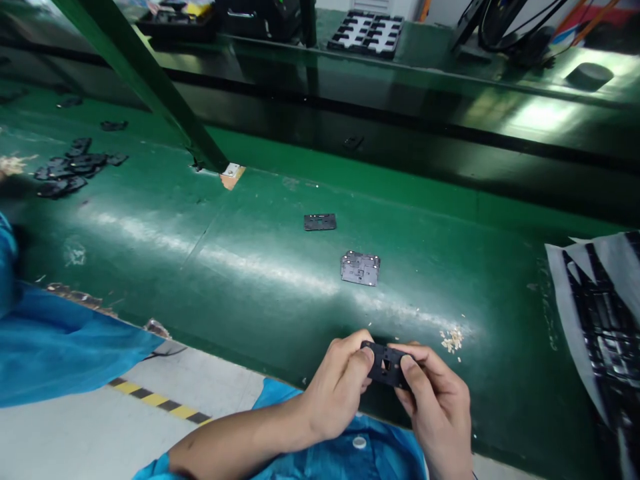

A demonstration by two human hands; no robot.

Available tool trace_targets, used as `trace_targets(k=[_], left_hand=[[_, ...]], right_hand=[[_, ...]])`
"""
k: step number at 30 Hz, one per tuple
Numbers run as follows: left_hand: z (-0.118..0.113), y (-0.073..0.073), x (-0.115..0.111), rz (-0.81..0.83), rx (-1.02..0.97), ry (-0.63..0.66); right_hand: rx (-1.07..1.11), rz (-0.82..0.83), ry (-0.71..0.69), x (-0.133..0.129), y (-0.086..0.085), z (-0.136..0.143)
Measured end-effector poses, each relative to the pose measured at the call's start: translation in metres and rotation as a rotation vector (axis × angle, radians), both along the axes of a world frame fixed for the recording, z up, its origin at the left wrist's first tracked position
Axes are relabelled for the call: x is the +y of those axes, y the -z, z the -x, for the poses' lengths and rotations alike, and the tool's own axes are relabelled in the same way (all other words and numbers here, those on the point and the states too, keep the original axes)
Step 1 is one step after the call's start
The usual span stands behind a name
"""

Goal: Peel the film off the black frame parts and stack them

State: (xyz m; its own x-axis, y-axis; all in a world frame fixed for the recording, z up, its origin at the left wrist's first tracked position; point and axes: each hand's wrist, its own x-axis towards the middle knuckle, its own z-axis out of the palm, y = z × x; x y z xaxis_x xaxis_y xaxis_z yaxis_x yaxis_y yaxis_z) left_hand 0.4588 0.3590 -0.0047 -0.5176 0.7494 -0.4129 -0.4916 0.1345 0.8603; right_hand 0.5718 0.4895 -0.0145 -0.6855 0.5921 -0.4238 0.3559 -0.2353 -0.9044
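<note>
Evidently, two-handed work on a single piece is in hand: a black plate (393, 367) sits just above the near edge of the green surface (260, 320), held at both ends. The left hand (340, 377) pinches its 9 o'clock end and the right hand (435, 387) its 3 o'clock end, thumbs on top and other fingers tucked beneath, so both grips are narrow and closed on it. A small opening shows between the thumbs. I judge that any move from this hold calls for even pressure, since the plate looks thin.

Taking that plate as the dial's centre, a few overlapping plates (360, 269) lie between 11 and 12 o'clock, with a lone plate (320, 222) farther out at 11. Pale crumbs (451, 340) are scattered between 2 and 3.

As for containers, a white sheet (565, 287) at 3 o'clock wraps long dark pieces (607, 300). Far off at 12, a black tray (361, 50) shows pale cells, whether filled I cannot tell. Toward 11, a dark bin (173, 30) holds something yellow among items too blurred to name.
</note>
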Motion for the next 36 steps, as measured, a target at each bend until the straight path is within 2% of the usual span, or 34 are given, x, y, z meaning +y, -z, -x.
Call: trace_targets(k=[6, 12, 16, 23, 28, 36], left_hand=[[0.001, 0.002, 0.003, 0.012, 0.019, -0.013], [0.002, 0.002, 0.002, 0.021, 0.067, -0.012], [0.000, 0.002, 0.000, 0.021, 0.178, -0.005], [0.000, -0.002, -0.003, 0.009, 0.388, 0.024], [-0.001, -0.001, -0.004, 0.008, 0.373, 0.032], [-0.005, 0.003, -0.004, 0.034, 0.317, -0.034]], right_hand=[[-0.023, 0.014, -0.001, 0.001, 0.000, 0.000], [0.014, -0.157, 0.015, -0.007, -0.012, 0.005], [0.063, -0.216, 0.026, -0.012, -0.020, 0.008], [0.076, -0.297, -0.001, -0.011, -0.023, 0.005], [0.100, -0.346, -0.029, -0.011, -0.026, 0.005], [0.243, -0.499, -0.085, -0.016, -0.024, 0.003]])
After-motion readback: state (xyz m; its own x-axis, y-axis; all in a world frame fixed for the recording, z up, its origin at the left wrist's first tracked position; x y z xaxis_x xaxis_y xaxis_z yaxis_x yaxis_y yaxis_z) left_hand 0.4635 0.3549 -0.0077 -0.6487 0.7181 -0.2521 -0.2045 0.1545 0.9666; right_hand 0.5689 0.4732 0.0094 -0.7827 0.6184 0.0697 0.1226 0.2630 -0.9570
